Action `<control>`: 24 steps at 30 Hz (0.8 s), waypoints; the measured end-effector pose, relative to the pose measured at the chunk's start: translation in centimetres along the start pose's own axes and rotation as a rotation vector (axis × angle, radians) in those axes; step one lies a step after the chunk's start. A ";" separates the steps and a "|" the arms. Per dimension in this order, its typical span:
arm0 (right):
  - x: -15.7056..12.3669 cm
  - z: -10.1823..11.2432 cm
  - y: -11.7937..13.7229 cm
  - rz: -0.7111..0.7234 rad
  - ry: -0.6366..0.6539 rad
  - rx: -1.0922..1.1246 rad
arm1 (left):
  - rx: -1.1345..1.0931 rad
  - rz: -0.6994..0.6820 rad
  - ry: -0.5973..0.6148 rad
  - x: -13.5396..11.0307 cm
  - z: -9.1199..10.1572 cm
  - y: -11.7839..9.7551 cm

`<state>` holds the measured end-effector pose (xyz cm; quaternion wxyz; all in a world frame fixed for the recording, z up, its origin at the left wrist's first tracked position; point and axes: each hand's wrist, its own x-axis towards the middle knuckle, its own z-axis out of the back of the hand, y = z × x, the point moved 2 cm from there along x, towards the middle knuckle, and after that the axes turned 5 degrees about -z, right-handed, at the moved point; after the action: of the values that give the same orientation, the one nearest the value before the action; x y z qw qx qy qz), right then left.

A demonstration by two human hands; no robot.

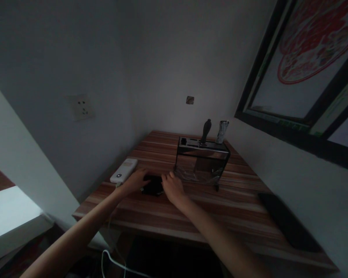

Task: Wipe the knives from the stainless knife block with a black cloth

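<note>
A small, flat black object (152, 186) lies on the striped wooden table; its kind is too dark to make out. My left hand (135, 180) is at its left edge, with the fingers bent onto it. At the right edge, my right hand (173, 187) has its fingers curled against the same object. Just beyond my left hand is a white power bank (124, 170) with a pale cable at its near end. Behind my right hand stands a knife rack (203, 153) with a black top and clear sides. A black handle (206, 130) and a silvery, wrapped-looking handle (222, 131) stick up from it.
A long dark flat thing (288, 222) lies at the table's right edge by the wall. The table (220, 206) sits in a corner between walls. A wall socket (82, 108) is at left, a framed picture (316, 58) at right. A white cable (116, 262) hangs below the front edge.
</note>
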<state>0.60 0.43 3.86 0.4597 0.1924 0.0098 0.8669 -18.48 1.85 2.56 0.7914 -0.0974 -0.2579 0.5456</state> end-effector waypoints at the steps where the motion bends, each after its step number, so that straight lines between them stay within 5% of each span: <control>1: 0.2 -0.2 0.1 -0.007 0.001 -0.005 | 0.005 0.005 0.002 0.0 -0.1 0.1; 8: 0.4 -0.1 0.4 -0.024 -0.006 0.068 | 0.011 0.008 0.025 0.1 0.0 -0.4; 14: -1.4 1.5 -0.8 -0.025 -0.009 0.261 | -0.037 -0.040 0.076 -1.2 1.3 -3.0; 20: -4.5 3.8 -4.4 -0.029 0.052 0.662 | -0.509 0.037 0.284 -1.6 1.8 -7.5; 24: -7.0 5.4 -7.9 -0.169 0.041 0.973 | -0.853 0.120 0.284 -1.0 -0.1 -11.4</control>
<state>12.24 -1.49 5.05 0.3847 0.3662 0.4382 0.7252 -9.42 -3.39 7.14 0.6751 -0.5035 -0.3423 0.4166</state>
